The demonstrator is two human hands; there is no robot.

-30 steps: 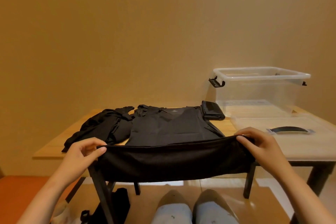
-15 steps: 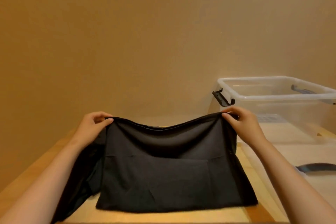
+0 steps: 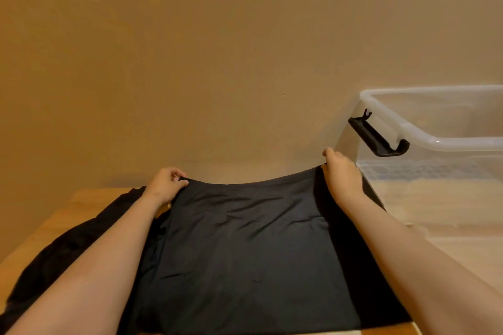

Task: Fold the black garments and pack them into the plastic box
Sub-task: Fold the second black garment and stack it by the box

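Gripping far hem of black garment (image 3: 245,247) with left hand (image 3: 166,183) and right hand (image 3: 341,174), fingers curled on cloth | lying flat on table (image 3: 81,204), near side | just left of plastic box (image 3: 435,144)

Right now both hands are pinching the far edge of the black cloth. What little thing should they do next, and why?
Probably lower that edge onto the table and let go. The left hand and right hand each pinch a corner of the black garment, its edge sags between them, and the rest already lies flat.
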